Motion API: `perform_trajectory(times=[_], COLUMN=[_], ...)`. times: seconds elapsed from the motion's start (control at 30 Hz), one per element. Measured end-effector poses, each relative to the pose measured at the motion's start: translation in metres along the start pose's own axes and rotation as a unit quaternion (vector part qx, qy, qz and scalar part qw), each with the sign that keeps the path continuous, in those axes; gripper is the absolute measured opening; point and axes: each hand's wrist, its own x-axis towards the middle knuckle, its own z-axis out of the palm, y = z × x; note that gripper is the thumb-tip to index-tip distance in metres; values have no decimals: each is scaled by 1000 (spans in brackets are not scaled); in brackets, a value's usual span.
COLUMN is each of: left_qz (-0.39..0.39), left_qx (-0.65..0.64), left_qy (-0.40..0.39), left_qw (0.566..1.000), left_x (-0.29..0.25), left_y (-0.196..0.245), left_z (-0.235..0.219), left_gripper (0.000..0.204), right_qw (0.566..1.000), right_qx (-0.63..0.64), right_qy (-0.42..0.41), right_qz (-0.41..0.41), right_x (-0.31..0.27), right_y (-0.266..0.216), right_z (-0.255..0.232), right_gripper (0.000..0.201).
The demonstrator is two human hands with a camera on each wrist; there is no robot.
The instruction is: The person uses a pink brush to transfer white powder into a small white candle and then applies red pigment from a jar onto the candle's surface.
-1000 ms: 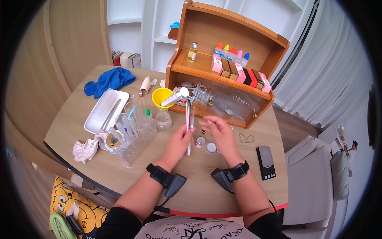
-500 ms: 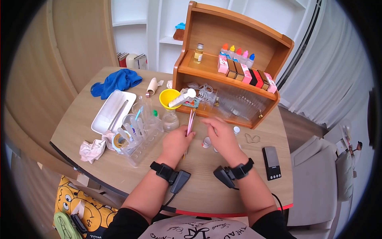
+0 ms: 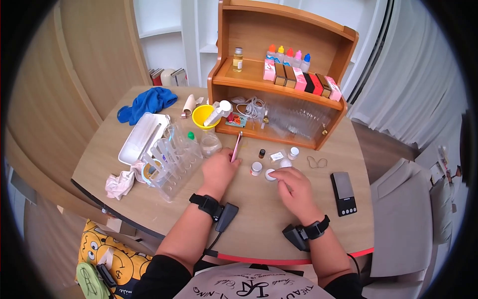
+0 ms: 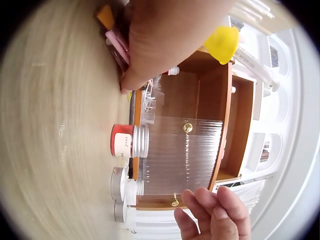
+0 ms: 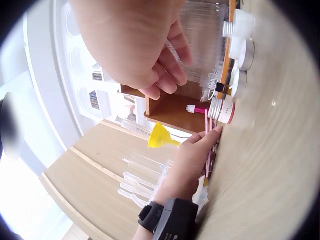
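My left hand (image 3: 219, 171) grips slim pink tweezers (image 3: 236, 149) low over the table; in the left wrist view an orange tip (image 4: 105, 17) shows beyond them. My right hand (image 3: 298, 193) holds nothing, its fingers loosely bent over the table's right half. Near its fingertips are a shallow round tin (image 3: 270, 174) with a white top and a similar tin behind it. Between the hands stands a small red-filled jar (image 4: 122, 140) with a silver lid. Behind these sit a small dark bottle (image 3: 262, 153), a clear packet with a white label (image 3: 277, 156) and a white-capped jar (image 3: 294, 153).
A clear test tube rack (image 3: 172, 187), a flask (image 3: 211, 144) and a yellow funnel (image 3: 199, 117) stand to the left. The wooden cabinet (image 3: 226, 79) bounds the back. A black scale (image 3: 343, 194) and a thin loop (image 3: 317, 162) lie at the right.
My right hand has moved away from the left hand, right and toward me, uncovering the tins and bottle. The left hand keeps the tweezers. The clear rod seen beside them earlier no longer shows clearly.
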Motion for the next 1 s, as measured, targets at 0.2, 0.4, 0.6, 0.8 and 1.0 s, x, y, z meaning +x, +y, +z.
perform_trajectory(times=[0.2, 0.4, 0.6, 0.8, 1.0], left_qz=[10, 14, 0, 19, -16], left_qx=[-3, 5, 14, 4, -19], left_qy=[2, 2, -30, -53, -94], left_qw=[1000, 1000, 999, 998, 995], left_x=[-2, -4, -6, -7, -3], left_y=[2, 1, 11, 15, 14], left_z=[-1, -8, -13, -14, -20], left_gripper=[35, 38, 33, 27, 24], right_qw=[1000, 1000, 999, 995, 987], right_qx=[2, 8, 26, 84, 148], right_qy=[4, -2, -1, 43, 53], right_qz=[7, 21, 34, 38, 33], right_x=[-9, -12, -13, -18, -18], right_y=[9, 11, 10, 14, 13], right_z=[-4, -8, -5, 7, 10], right_gripper=[20, 19, 20, 21, 22])
